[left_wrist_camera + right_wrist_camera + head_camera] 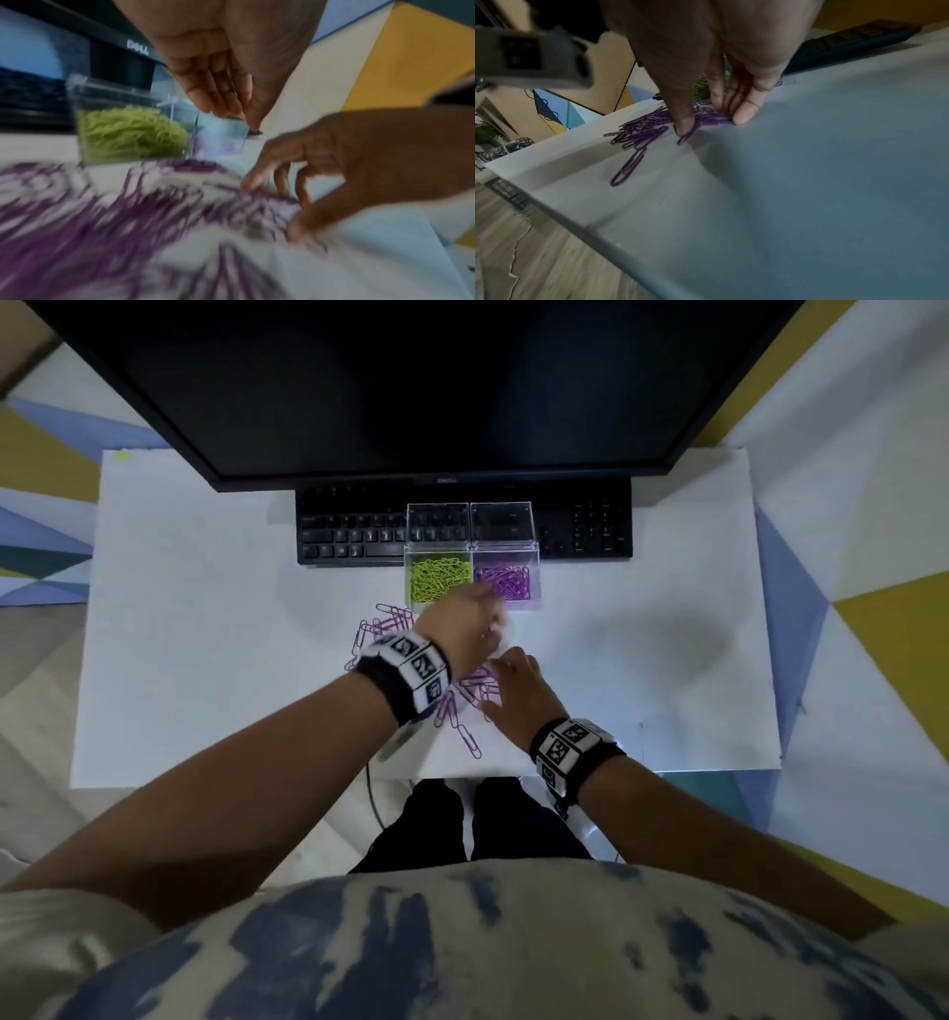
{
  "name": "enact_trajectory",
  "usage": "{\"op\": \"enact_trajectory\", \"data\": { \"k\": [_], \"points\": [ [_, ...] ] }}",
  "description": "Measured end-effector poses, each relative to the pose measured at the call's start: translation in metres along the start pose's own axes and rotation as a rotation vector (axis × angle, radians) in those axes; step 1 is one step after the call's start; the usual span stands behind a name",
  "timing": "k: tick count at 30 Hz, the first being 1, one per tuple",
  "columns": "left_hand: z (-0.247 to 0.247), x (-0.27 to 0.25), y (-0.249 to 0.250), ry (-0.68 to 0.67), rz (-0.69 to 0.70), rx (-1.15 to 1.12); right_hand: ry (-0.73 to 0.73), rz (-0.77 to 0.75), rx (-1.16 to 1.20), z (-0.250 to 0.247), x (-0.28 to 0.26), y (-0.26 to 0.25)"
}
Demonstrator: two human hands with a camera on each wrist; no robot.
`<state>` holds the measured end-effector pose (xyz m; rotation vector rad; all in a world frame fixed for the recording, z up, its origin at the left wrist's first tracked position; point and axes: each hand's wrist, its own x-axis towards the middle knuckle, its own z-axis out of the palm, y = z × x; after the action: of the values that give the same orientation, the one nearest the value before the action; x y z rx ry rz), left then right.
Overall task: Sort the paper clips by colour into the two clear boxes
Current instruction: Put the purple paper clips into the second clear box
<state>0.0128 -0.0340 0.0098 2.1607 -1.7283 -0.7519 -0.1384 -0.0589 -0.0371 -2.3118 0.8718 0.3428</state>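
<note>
The right hand (706,60) has its fingers (741,113) and thumb lowered onto the loose purple paper clips (639,134) on the white counter (808,182), tips narrowed around a small bunch of them at the pile's right edge. The left hand (226,67), at the top centre of its wrist view, has straight fingers drawn together with the thumb tip; whether it pinches a clip I cannot tell through the blur. In the head view it hovers at the near rims of the two clear boxes, lids raised: the left box (439,588) holds yellow-green clips (436,580), the right box (508,582) purple ones. Behind them lies a black keyboard (349,536), and above it a dark monitor (411,377) whose bezel reads "DELL". Both wrists wear bands (411,670) with black-and-white square markers.
</note>
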Motion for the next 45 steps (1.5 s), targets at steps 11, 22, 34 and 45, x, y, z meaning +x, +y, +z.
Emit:
{"op": "enact_trajectory", "data": {
  "k": [11,22,34,45],
  "points": [
    [0.045,-0.039,-0.025,-0.263,-0.064,0.145,0.021,0.041,0.014,0.001,-0.004,0.006],
    [0.045,-0.042,-0.025,-0.283,-0.046,0.285,0.016,0.096,-0.049,-0.005,0.001,0.009],
    [0.042,-0.047,-0.013,-0.316,-0.033,0.38,0.29,-0.024,0.054,-0.102,0.063,-0.013],
    [0.026,-0.052,-0.026,-0.137,-0.136,0.219,0.109,-0.265,-0.097,-0.045,0.047,-0.017]
  ]
}}
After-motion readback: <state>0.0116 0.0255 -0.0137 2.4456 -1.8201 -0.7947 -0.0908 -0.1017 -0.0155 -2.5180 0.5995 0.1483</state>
